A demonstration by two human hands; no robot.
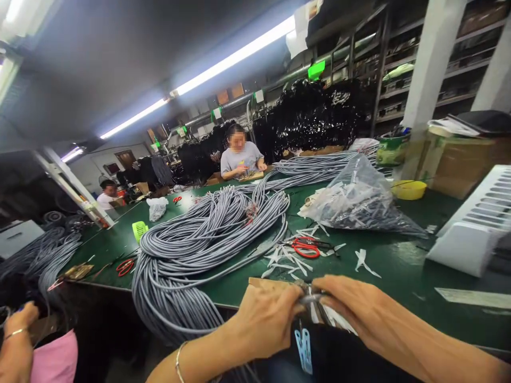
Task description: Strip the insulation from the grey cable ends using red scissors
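My left hand [261,319] and my right hand [353,306] meet at the near edge of the green table [399,260]. Both pinch a short grey cable end [313,298] between their fingertips. White strips show just under the right fingers. A wooden board [265,283] lies under my left hand. A big bundle of grey cables [199,239] runs across the table and hangs over its front edge to my left. Red-handled scissors [305,248] lie among white strips [287,260] just beyond my hands.
A clear plastic bag [359,202] of parts lies at the right, with a yellow bowl [409,189] and a white grille [475,223] beyond. Another person's hand [18,324] shows at bottom left. A seated person [239,157] works across the table. Second red scissors [125,266] lie left.
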